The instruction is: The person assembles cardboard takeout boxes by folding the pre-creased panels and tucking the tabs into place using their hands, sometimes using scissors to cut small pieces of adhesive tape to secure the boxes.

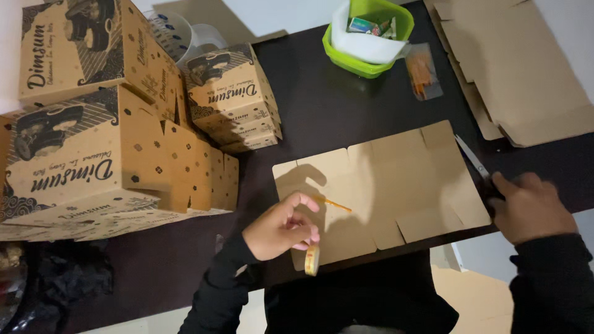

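Left hand [281,227] is curled round a small roll of tape [312,259] at the table's near edge, fingers half closed, w/ a short yellowish strip [337,204] running up from the fingertips onto the flat cardboard blank [396,179]. Right hand [532,207] is closed over the handles of a pair of scissors [473,158] — blades point away, lying along the blank's right edge.

The blank lies unfolded on the dark table [334,105], roughly centre. Behind it, a green tub [365,62] w/ a white liner and small packets, plus a clear sachet [424,71] just beside it. More flat blanks [520,68] are stacked far right. Folded printed boxes [117,124] are piled on the left, near the blank's left edge but apart.

Risks, as I judge them: the strip looks loose and could curl back & stick to itself or land crooked on the card, since only one hand steadies it. The roll hangs at the table edge — a slack grip drops it. Scissor tips sit close to the card; a careless pull could nick it. The box pile leans a bit, so an elbow knock could topple it.
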